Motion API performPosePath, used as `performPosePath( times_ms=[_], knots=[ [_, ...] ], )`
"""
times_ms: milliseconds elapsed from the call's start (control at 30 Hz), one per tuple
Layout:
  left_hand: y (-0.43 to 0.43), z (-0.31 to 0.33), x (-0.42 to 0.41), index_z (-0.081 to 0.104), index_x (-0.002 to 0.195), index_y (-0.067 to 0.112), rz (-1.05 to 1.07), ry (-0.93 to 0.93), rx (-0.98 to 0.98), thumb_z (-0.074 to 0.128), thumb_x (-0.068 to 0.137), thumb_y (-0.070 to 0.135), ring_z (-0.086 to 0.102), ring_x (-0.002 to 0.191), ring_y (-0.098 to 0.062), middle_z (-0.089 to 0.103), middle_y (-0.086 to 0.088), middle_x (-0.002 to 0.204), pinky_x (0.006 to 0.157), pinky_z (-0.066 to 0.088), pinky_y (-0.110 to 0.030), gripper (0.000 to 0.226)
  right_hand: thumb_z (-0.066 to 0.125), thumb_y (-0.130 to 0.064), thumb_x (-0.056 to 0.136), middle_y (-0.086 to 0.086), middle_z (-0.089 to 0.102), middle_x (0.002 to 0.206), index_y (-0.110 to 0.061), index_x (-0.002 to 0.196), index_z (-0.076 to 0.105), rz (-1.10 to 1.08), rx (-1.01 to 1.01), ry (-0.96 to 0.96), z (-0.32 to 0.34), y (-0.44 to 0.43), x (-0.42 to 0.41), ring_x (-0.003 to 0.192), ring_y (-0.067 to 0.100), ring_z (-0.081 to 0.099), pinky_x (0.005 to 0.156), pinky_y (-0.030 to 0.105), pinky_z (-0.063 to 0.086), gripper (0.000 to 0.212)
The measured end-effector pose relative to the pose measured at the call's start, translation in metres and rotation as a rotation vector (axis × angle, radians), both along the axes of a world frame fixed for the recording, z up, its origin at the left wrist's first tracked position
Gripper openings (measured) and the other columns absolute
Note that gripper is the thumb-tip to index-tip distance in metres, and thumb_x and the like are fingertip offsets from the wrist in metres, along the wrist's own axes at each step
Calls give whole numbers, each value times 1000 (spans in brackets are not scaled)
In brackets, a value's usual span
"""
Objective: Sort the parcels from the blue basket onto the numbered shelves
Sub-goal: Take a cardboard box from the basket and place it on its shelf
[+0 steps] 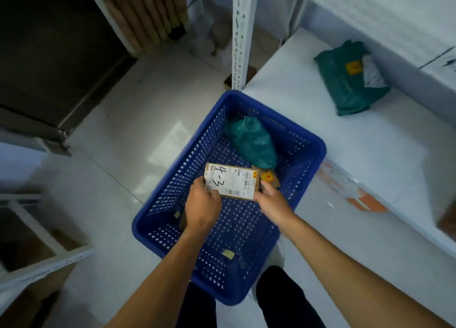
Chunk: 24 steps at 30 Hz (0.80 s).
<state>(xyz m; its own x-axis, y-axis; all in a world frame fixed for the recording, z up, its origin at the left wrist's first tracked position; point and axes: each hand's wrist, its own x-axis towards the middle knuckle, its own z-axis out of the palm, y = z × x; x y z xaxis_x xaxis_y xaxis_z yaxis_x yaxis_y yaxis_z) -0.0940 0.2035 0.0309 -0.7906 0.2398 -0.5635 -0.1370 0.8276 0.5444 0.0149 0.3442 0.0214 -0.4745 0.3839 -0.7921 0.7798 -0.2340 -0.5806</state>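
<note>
A blue perforated basket stands on the floor in front of me, partly under a white shelf. Over it I hold a small cardboard parcel whose label is marked "4-3". My left hand grips its left end and my right hand grips its right end. Inside the basket lie a green plastic-wrapped parcel at the far end and a small brown box with a yellow sticker just beyond my right hand.
A white shelf runs along the right, with a green bag parcel lying on it. A perforated white upright post stands beyond the basket. Another white shelf frame is at lower left. My legs are below the basket.
</note>
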Motion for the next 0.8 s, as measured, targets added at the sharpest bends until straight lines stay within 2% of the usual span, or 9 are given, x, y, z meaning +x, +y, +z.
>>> performPosePath(
  times_ms=[100,200,333,433,500,533,633,700,800],
  knots=[
    [22,80,15,50,130,21,16,-13,65,47,99,26,65,100,-20,65,2,121,90,55,-49,31,56,-40,98,-19,66,126,-46,128,59,0,81,29,72,20,17,113,8,64,100,40,52,31],
    [35,153,30,49,131,21,5,-2,108,47,99,24,67,95,-19,66,4,121,86,57,-47,32,56,-41,92,-18,66,129,-45,134,55,-2,125,55,146,33,32,115,10,64,104,41,49,42],
    [39,238,60,28,153,18,-11,-4,168,48,101,22,67,84,-13,58,9,127,64,56,-34,56,55,-33,97,-11,65,131,-36,142,52,-20,156,78,242,39,60,116,13,63,104,40,50,45],
    [28,293,77,26,155,22,-81,65,233,50,98,24,67,106,-20,58,2,141,84,59,-46,62,53,-31,95,-6,64,136,-33,143,52,-28,222,121,308,35,78,116,13,62,102,38,51,49],
    [25,325,87,35,151,25,-153,120,308,53,98,22,65,114,-18,60,5,138,89,57,-43,56,51,-26,99,-4,62,138,-28,145,50,-50,273,155,359,28,98,114,12,60,93,28,50,46],
    [23,342,91,38,148,26,-183,140,349,55,98,19,65,113,-17,62,8,135,87,57,-38,54,50,-25,100,-2,62,138,-28,146,49,-62,320,169,383,24,106,114,14,60,90,27,50,46],
    [17,399,102,47,134,30,-257,221,479,59,95,11,66,100,-13,65,13,119,75,52,-24,45,47,-25,100,2,60,140,-29,147,47,-76,487,216,445,9,123,121,22,60,98,33,49,48],
    [12,440,114,46,136,28,-314,287,546,63,94,12,63,96,-11,60,17,110,72,47,-20,48,46,-23,100,1,59,141,-28,148,45,-119,569,249,486,-4,141,124,24,58,102,37,48,48],
    [12,482,124,44,136,36,-372,347,588,70,88,15,66,95,-13,65,17,110,81,51,-31,59,46,-24,102,0,59,142,-28,150,42,-169,689,313,536,-17,160,123,25,59,99,42,52,48]
  ],
)
